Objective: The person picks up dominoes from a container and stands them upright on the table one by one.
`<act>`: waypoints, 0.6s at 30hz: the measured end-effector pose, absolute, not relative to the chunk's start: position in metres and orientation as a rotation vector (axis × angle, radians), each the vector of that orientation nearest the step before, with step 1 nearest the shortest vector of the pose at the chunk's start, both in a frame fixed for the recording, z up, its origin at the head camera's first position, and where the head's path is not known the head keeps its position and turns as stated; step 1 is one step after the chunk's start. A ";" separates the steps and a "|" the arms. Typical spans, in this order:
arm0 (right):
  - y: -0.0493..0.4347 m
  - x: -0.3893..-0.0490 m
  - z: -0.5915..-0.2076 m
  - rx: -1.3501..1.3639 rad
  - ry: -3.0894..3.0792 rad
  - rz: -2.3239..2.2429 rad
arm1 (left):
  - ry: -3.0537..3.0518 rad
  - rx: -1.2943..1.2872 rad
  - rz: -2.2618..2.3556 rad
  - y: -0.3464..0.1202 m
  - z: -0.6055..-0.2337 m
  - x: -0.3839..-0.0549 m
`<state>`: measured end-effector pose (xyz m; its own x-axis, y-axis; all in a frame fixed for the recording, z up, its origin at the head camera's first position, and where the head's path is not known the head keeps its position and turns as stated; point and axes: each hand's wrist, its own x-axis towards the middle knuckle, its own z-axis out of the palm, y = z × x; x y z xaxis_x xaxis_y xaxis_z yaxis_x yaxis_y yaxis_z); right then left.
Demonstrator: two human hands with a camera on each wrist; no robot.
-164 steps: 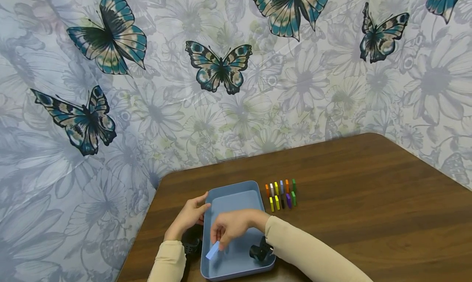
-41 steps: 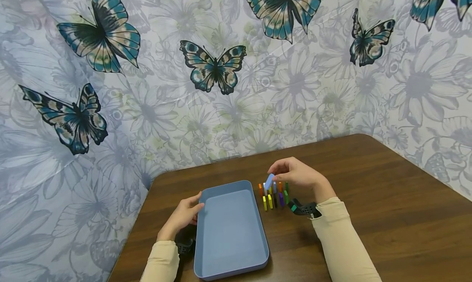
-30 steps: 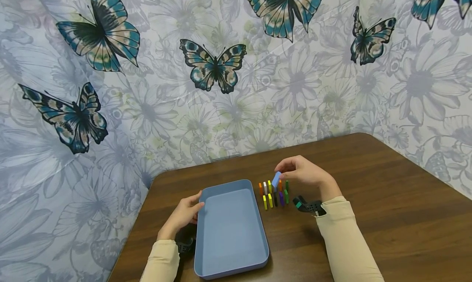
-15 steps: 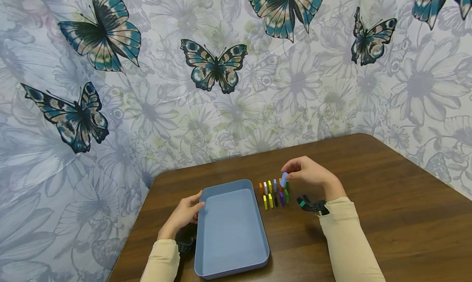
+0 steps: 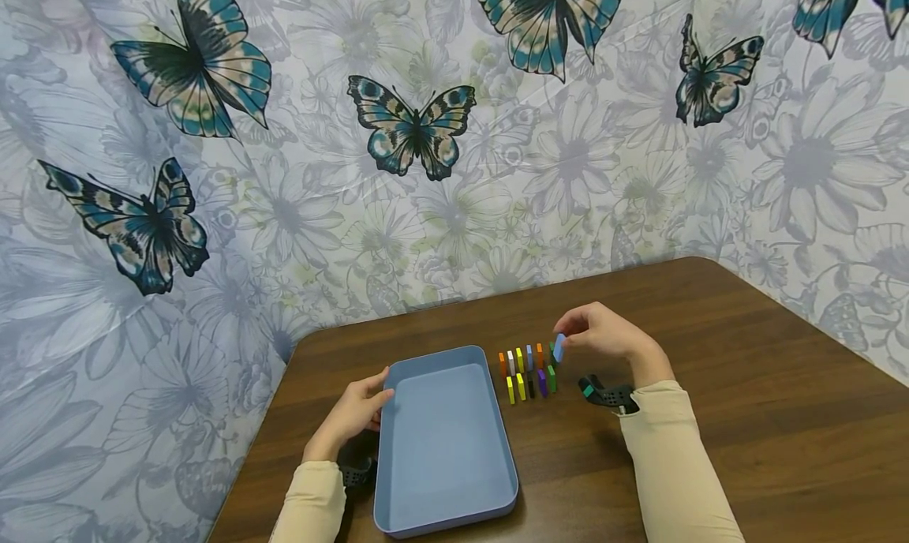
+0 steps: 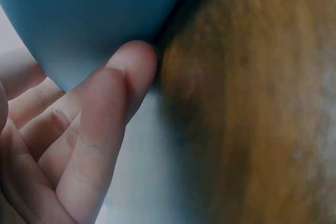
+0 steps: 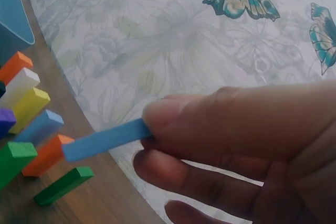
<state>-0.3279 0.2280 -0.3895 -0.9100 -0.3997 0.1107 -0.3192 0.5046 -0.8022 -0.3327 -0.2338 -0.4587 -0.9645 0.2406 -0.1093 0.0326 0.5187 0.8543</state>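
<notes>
My left hand [image 5: 349, 418] grips the left side of a blue rectangular tray [image 5: 443, 440]; the left wrist view shows fingertips [image 6: 137, 61] against its outer wall. Nothing lies in the tray. My right hand [image 5: 605, 339] pinches a light blue domino-like block [image 7: 107, 139] between thumb and fingers, held above the table. It is just right of two rows of small coloured blocks standing on edge. In the right wrist view, the far-row green block [image 7: 65, 186] and orange block [image 7: 47, 156] are closest below it.
Between tray and right hand stand orange [image 5: 502, 364], white [image 5: 510, 362], yellow [image 5: 520, 360], purple [image 5: 543, 382] and black [image 5: 531, 385] blocks, among others. The brown wooden table [image 5: 710, 409] meets a butterfly-patterned wall covering [image 5: 582, 211] at its back edge.
My right hand has carried the light blue block out of the tray area, then rightward along the far row to its right end. The left hand stays on the tray.
</notes>
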 end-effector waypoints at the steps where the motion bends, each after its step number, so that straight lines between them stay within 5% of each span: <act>1: 0.229 -0.328 -0.390 -0.630 2.652 -1.373 | 2.545 0.233 1.424 -0.234 -0.458 -0.332; 18: 0.228 -0.332 -0.408 -0.528 2.616 -1.288 | 2.550 0.228 1.417 -0.232 -0.458 -0.332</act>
<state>-0.3316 0.2280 -0.4078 -0.9211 -0.3894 -0.0034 -0.2348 0.5623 -0.7929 -0.3320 -0.2319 -0.4582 -0.9649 0.2376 -0.1120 0.0304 0.5246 0.8508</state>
